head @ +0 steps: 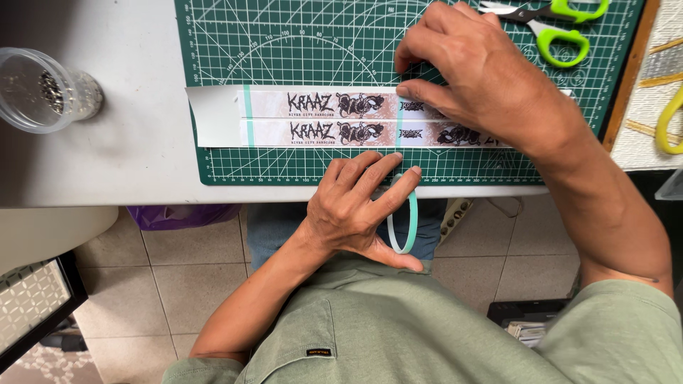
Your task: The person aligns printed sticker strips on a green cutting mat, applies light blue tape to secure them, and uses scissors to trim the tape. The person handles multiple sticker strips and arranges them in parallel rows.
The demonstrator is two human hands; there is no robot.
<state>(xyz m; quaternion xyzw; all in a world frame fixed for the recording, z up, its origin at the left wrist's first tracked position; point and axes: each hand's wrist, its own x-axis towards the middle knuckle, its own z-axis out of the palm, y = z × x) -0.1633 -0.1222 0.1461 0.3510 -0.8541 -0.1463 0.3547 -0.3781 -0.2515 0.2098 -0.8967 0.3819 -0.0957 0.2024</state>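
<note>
Two long printed paper strips (320, 117) with black lettering and teal stripes lie side by side on a green cutting mat (284, 43). My right hand (484, 71) presses flat on the strips' right part, fingertips on the upper strip. At the table's near edge, my left hand (359, 206) holds a teal ring-shaped band (411, 220) between thumb and fingers, its fingertips resting on the mat just below the lower strip.
Lime-handled scissors (551, 25) lie at the mat's top right. A clear plastic cup (43, 89) with small dark beads stands at the left on the white table (121, 156). A yellow-handled tool (667, 121) lies at the right edge. Tiled floor below.
</note>
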